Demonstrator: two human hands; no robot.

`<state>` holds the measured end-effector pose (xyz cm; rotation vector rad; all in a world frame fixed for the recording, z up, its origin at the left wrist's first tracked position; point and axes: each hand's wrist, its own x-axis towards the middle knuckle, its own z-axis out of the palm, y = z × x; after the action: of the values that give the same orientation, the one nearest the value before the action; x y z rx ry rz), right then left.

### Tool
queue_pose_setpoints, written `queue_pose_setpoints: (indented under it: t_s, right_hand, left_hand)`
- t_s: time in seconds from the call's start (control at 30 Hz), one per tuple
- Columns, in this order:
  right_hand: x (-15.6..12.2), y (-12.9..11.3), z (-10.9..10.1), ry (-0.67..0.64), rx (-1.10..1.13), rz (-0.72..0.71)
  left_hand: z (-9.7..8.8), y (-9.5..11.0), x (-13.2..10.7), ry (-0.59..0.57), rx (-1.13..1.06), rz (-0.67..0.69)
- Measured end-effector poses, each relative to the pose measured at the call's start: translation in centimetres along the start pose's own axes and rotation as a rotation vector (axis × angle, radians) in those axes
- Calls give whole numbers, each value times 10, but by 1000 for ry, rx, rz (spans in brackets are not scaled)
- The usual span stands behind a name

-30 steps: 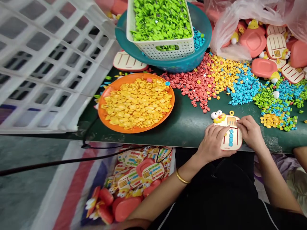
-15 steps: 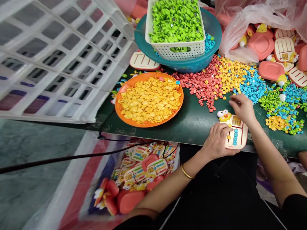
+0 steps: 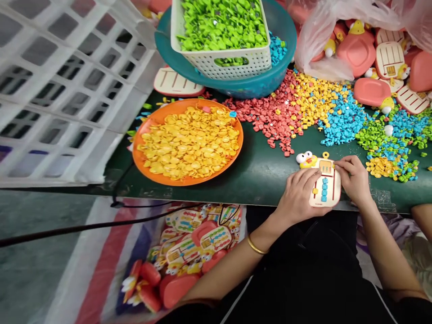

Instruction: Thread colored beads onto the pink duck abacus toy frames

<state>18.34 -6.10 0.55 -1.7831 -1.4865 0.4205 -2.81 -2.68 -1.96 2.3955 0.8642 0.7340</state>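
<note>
A cream toy board (image 3: 329,193) with a red rim lies at the table's front edge. Its duck head (image 3: 306,159) has bulging white eyes and points up and left. Blue beads (image 3: 324,190) fill its middle slot, and a yellow bead (image 3: 315,191) sits in the left one. My left hand (image 3: 297,193) is closed around the board's left side, fingers over its face. At the top of the right-hand slot, my right hand (image 3: 355,180) pinches a small yellow bead (image 3: 334,166), mostly covered by the fingertips.
An orange plate (image 3: 141,168) of yellow pieces stands left. Behind are a blue basin (image 3: 286,27) and a white basket (image 3: 221,63) of green pieces. Loose red beads (image 3: 270,114) and blue beads (image 3: 342,121) lie ahead. A sack (image 3: 91,288) of toys stands below; another person's arm (image 3: 421,213) shows right.
My right hand has come down from the loose beads to the board's right slot, now pinching a small yellow bead. My left hand keeps its hold. The whole view has shifted somewhat.
</note>
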Motion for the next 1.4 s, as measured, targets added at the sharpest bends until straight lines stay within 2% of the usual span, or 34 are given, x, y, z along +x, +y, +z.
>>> queue_pose_setpoints:
  t_s: [0.07, 0.13, 0.23, 0.3, 0.4, 0.5, 0.6, 0.67, 0.77, 0.93, 1.0, 1.07, 1.17, 1.23, 1.3, 1.4]
  right_hand:
    - [-7, -1, 7, 5, -74, -74]
    - [-13, -5, 11, -43, -100, -125]
    - [-21, -15, 15, -105, -70, -167]
    - [-16, -21, 18, -157, 3, -189]
    - [19, -28, 26, -132, 73, -158]
    - [74, -36, 42, -57, -50, -99]
    - [118, -45, 65, -224, -257, -46]
    - [130, -48, 78, -271, -355, -18]
    - [134, -43, 88, -239, -400, -56]
    - [138, -32, 83, -330, -452, -184]
    - [133, -31, 71, -347, -469, -213]
    - [116, -30, 52, -284, -433, -238]
    - [72, -24, 19, -120, -316, -239]
    - [42, -17, 4, -90, -266, -214]
    - [22, -9, -1, -92, -243, -212]
    - [11, -1, 2, -133, -248, -256]
  left_hand:
    - [-2, 0, 0, -31, -5, 16]
    - [-3, 0, -1, -40, -31, 51]
    - [-1, -4, -4, -27, -95, 89]
    - [1, -6, -6, 9, -131, 85]
    - [3, -9, -7, 58, -149, 80]
    - [3, -7, -7, 61, -101, 60]
    - [2, -3, -7, 48, -7, 32]
    - [1, 0, -6, 34, 30, 13]
    - [1, 1, -4, 25, 34, 5]
    - [2, -1, -3, 52, -12, 32]
    - [3, -2, -3, 70, -32, 21]
    - [5, -3, -5, 81, -49, 7]
    - [6, -5, -6, 86, -72, -8]
    - [5, -6, -5, 75, -83, -12]
    - [4, -7, -4, 68, -91, -10]
    - [3, -7, -2, 81, -106, -1]
